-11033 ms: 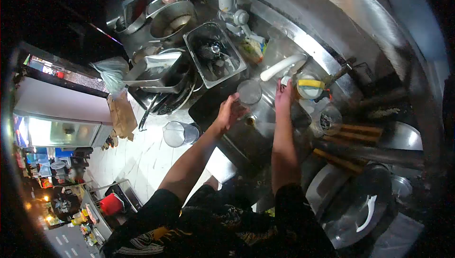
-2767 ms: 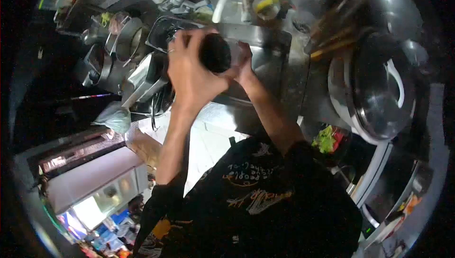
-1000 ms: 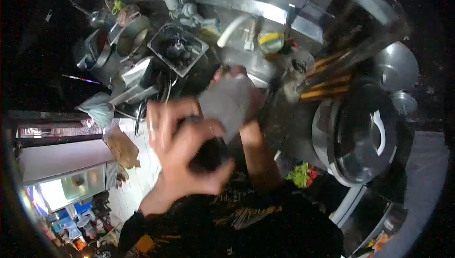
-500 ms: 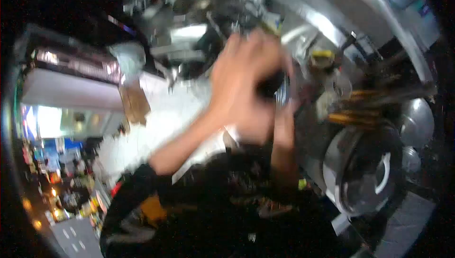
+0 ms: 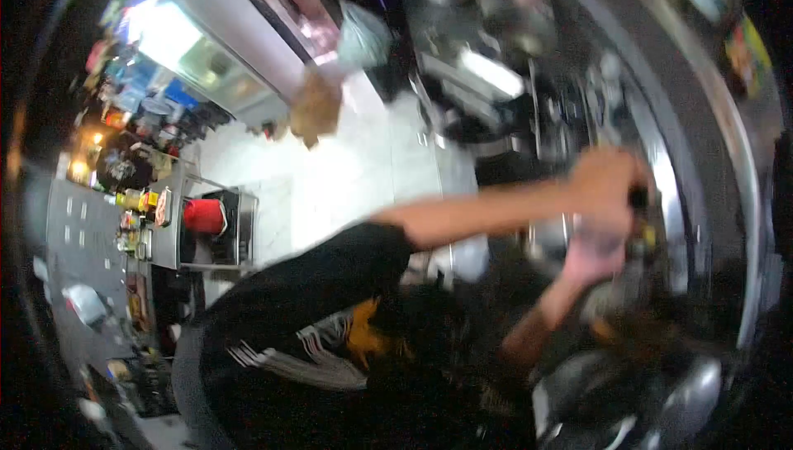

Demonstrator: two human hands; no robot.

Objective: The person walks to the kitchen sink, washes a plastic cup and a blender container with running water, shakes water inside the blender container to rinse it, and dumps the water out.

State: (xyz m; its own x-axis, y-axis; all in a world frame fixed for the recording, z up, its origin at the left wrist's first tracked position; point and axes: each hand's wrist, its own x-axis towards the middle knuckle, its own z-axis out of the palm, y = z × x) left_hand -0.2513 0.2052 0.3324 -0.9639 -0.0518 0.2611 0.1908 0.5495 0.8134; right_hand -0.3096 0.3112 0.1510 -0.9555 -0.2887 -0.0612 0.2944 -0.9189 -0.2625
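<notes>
Though blur smears my feed, I see the left hand [image 5: 603, 184] curled round a dark vessel [image 5: 638, 196] — the right hand's [image 5: 595, 256] grip, close beside, I can't tell. Both sit farther right than before; a red tub [image 5: 204, 215] shows fully.

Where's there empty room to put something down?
There's a big bare patch of white floor, between the brown bag, the red container and the black sleeve. It's crowded around the metal tray and blurry pots. Near the left hand and right hand, it's too smeared to tell.
</notes>
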